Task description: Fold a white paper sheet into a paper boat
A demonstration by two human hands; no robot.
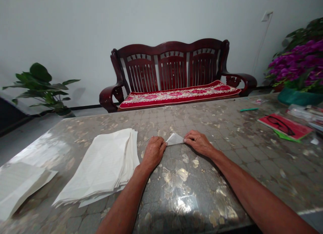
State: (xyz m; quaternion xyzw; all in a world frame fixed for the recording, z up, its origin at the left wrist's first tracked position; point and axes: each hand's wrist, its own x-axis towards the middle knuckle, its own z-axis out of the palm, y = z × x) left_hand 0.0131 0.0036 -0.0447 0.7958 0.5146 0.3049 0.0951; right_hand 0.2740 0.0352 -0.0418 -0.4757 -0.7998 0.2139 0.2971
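Observation:
A small white piece of folded paper [175,139], triangular in outline, lies on the patterned tabletop [181,173] between my hands. My left hand [154,149] has its fingers closed on the paper's left corner. At the opposite corner, my right hand [198,142] pinches the paper between thumb and fingers. Just left of my left forearm rests a thick stack of white paper sheets [101,163], its edges uneven.
Another folded sheet [22,183] lies at the far left. To the right are a red book [300,129] with eyeglasses [281,124] on it, a green pen [249,109] and a pot of purple flowers [300,64]. A wooden bench [174,67] stands behind the table.

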